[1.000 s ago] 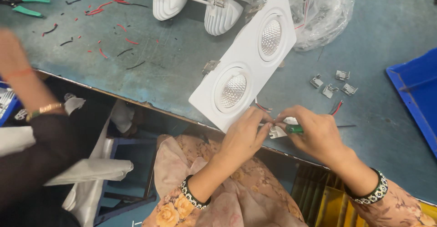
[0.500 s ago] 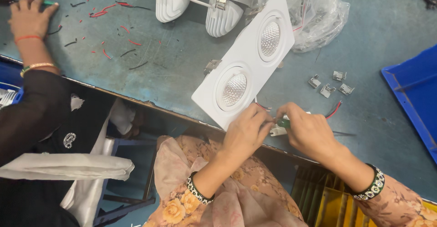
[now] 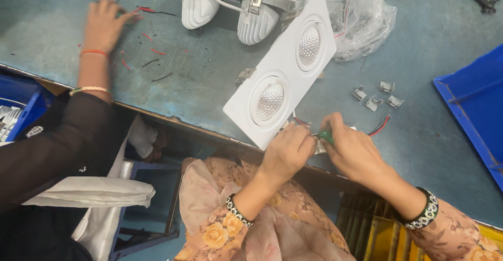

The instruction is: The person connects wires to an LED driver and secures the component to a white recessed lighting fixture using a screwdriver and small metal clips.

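I saw left hand [image 3: 287, 153] pinching wires by the glossy white rectangular twin-lamp fixture [image 3: 283, 70] at surface [image 3: 209, 78] edge | right hand [image 3: 352, 148] closed around green-handled screwdriver [image 3: 326, 135] | crinkled clear bag [image 3: 361, 15] held wires | blue bin [image 3: 474, 109] contents unseen

I am looking through one head camera, and it is pointing almost straight down over the near edge of the bench [image 3: 157, 83]. It is sitting close above my hands, taking in the benchtop at the top and my lap below. No second view is sharing the scene.
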